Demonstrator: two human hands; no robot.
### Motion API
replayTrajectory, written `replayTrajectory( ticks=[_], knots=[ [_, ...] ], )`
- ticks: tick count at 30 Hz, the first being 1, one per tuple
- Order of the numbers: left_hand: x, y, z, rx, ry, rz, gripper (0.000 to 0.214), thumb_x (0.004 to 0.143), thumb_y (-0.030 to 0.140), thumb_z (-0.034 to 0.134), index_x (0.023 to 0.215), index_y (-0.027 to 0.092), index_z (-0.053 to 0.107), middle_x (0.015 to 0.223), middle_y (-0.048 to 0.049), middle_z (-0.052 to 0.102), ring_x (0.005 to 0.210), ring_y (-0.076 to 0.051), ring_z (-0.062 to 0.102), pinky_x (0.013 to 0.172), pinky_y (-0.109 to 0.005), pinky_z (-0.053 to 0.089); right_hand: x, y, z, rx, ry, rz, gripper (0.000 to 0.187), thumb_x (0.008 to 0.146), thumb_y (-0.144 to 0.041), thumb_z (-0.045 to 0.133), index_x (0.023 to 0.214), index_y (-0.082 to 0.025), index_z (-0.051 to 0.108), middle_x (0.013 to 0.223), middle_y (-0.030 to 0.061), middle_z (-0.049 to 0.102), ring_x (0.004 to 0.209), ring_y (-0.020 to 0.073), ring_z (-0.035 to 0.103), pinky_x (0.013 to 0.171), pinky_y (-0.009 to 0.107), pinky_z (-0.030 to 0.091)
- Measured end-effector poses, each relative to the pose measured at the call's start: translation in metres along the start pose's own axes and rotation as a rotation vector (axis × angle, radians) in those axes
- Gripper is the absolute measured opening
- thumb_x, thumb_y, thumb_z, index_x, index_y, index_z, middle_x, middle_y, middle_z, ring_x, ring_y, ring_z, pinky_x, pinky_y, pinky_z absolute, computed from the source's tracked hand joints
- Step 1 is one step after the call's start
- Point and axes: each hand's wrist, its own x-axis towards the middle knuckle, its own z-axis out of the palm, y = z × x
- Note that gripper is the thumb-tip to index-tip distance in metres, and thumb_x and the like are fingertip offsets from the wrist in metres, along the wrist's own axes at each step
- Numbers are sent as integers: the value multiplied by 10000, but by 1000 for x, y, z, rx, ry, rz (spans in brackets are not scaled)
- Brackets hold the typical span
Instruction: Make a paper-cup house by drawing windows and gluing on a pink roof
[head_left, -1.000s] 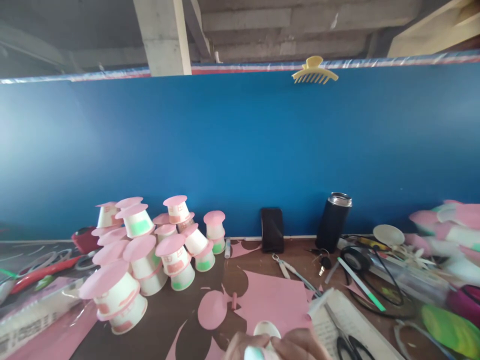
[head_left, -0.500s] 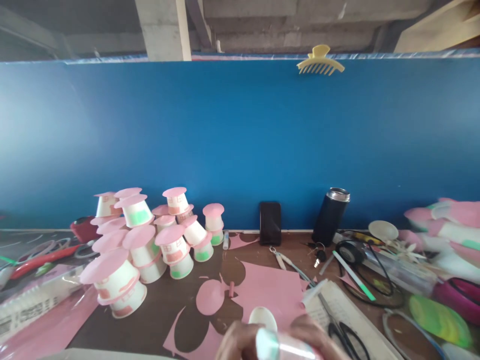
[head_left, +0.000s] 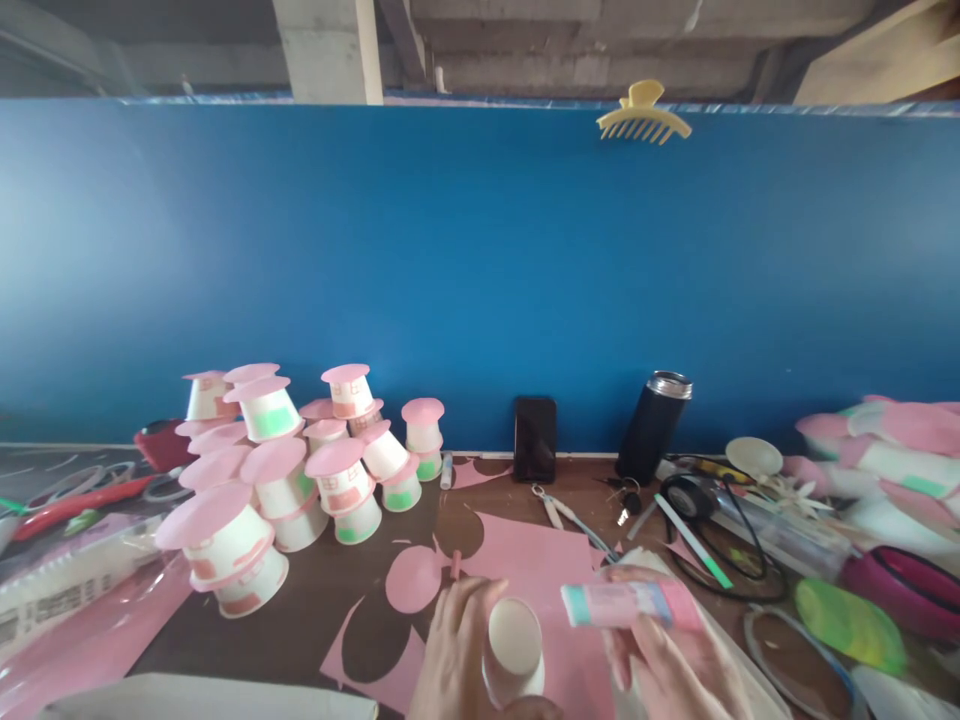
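Observation:
At the bottom middle, my left hand point(head_left: 452, 645) is closed around a small white paper cup point(head_left: 515, 637), its round flat end facing up. My right hand point(head_left: 671, 665) grips a pink glue stick point(head_left: 622, 606) lying sideways, its teal end pointing left toward the cup. Beneath both hands spreads a pink paper sheet point(head_left: 529, 550) with round cut-outs. A pink paper disc point(head_left: 413, 579) lies just left of it. Farther left, several stacked cups point(head_left: 339, 475) with pink disc tops and coloured windows and doors stand in a cluster.
A phone point(head_left: 535, 440) leans on the blue partition point(head_left: 480, 270). Right of it stand a dark flask point(head_left: 654, 428), keys point(head_left: 628, 502) and a black cable. More pink-topped cups point(head_left: 892, 465) are heaped at far right. A plastic-wrapped pack point(head_left: 75, 590) lies at left.
The glue stick has moved up and right, away from the cup, in my right hand. My left hand now shows around the cup, and the view has shifted slightly.

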Motion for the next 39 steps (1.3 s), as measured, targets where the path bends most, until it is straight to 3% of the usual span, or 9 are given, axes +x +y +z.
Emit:
replayTrajectory(
  ticks=[5, 10, 14, 20, 25, 30, 32, 39],
  knots=[
    [3, 1, -1, 24, -58, -1, 780, 510, 421, 870, 1184, 183, 556, 1092, -148, 628, 1026, -366, 601, 891, -555, 500, -7, 7, 14, -87, 35, 19, 317, 883, -504, 583, 999, -213, 633, 580, -6, 632, 496, 162, 581, 538, 266, 488],
    [11, 10, -14, 30, -238, -55, 607, 624, 356, 819, 1159, 192, 584, 1089, -136, 643, 1036, -349, 602, 881, -552, 507, -9, 12, 20, -283, 6, -46, 293, 904, -509, 543, 935, -227, 615, 551, -31, 601, 501, 159, 583, 549, 248, 491],
    [15, 21, -20, 30, -222, -77, 567, 631, 342, 815, 1132, 186, 602, 1089, -133, 648, 1044, -340, 604, 886, -542, 516, -5, 18, 15, -320, -10, -53, 292, 909, -510, 534, 921, -225, 597, 542, -37, 587, 493, 154, 575, 515, 235, 475],
    [17, 29, -20, 21, -258, -155, 544, 636, 289, 815, 1117, 168, 592, 1096, -133, 636, 1070, -333, 579, 910, -537, 504, -3, 26, 8, -384, -147, -115, 273, 896, -445, 574, 1026, -207, 604, 604, -18, 639, 542, 165, 621, 563, 238, 519],
    [15, 27, -22, 0, -287, -170, 572, 658, 296, 804, 1162, 159, 571, 1128, -139, 622, 1095, -329, 560, 932, -540, 489, -4, 27, 8, -418, -125, -118, 298, 903, -450, 554, 1061, -205, 613, 697, 12, 688, 589, 172, 645, 601, 240, 538],
    [16, 28, -22, 7, -278, -163, 545, 672, 299, 790, 1151, 153, 573, 1130, -143, 620, 1097, -337, 559, 934, -557, 481, -3, 30, 3, -485, -171, -139, 302, 902, -425, 560, 1105, -205, 596, 927, 69, 757, 649, 184, 691, 614, 244, 566],
    [17, 29, -22, 8, -282, -161, 530, 680, 302, 784, 1144, 154, 574, 1124, -142, 621, 1098, -339, 556, 938, -565, 474, -3, 30, 3, -482, -156, -137, 283, 896, -426, 569, 1074, -210, 607, 915, 60, 762, 651, 186, 702, 615, 240, 572],
    [18, 32, -24, -3, -295, -203, 479, 678, 330, 782, 1085, 168, 586, 1099, -134, 618, 1077, -345, 553, 917, -563, 476, -3, 35, 3, -421, -201, -216, 264, 914, -374, 571, 1129, -221, 589, 1035, 75, 758, 904, 220, 741, 758, 227, 593]
  ],
)
